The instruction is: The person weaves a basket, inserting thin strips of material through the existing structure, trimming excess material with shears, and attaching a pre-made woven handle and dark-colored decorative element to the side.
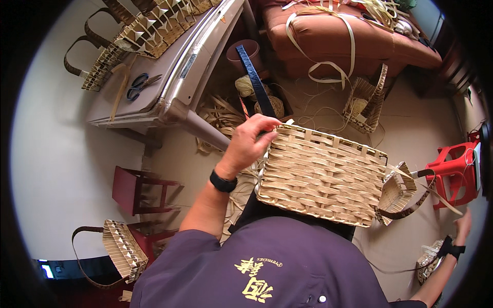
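A tan woven basket rests over my lap, one broad side facing up. My left hand grips its upper left corner, fingers closed over the rim. From the basket's right edge a pale flat weaving strip stretches out to the right. My right hand is far out at the right, at the outer end of this strip, and appears closed on it. Its fingers are small and slightly blurred. Dark bands circle both wrists.
Scissors and several woven baskets lie on the table at left. Ahead stand a cushioned seat with loose strips and a small handled basket. Another handled basket and a red stool are at right.
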### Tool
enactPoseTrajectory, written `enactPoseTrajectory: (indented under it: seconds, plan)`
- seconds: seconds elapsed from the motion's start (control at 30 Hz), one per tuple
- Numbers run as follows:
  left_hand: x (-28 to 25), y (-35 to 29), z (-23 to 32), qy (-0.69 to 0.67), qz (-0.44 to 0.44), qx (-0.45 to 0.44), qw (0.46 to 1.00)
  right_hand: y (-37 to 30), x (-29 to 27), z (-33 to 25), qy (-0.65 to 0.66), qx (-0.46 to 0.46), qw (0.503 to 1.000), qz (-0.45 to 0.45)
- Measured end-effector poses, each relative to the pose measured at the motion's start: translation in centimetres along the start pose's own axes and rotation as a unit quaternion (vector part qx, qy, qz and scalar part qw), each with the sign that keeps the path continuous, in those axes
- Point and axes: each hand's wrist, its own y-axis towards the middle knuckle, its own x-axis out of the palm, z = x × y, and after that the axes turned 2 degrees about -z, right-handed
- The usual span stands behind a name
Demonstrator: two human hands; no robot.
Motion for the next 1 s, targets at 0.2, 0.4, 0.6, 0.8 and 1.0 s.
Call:
enactPoseTrajectory:
  seconds: [0.2, 0.4, 0.6, 0.8, 1.0]
  plan:
    - [4.6, 0.4, 4.0, 0.207, -0.038, 0.131, 0.969, -4.2, 6.7, -18.0, 0.208, -0.145, 0.953, -0.165]
    - [5.4, -0.4, 5.2, 0.294, -0.033, 0.091, 0.951, -6.4, 10.7, -29.1, 0.25, -0.285, 0.889, -0.258]
    - [5.5, -2.0, 5.3, 0.374, -0.041, 0.078, 0.923, -6.8, 10.7, -29.8, 0.198, -0.336, 0.896, -0.212]
    - [6.4, -3.4, 5.4, 0.359, -0.045, 0.072, 0.93, -8.1, 10.4, -29.5, 0.216, -0.307, 0.894, -0.247]
    - [6.3, -3.6, 5.1, 0.308, -0.052, 0.093, 0.945, -8.2, 9.9, -28.9, 0.219, -0.31, 0.888, -0.261]
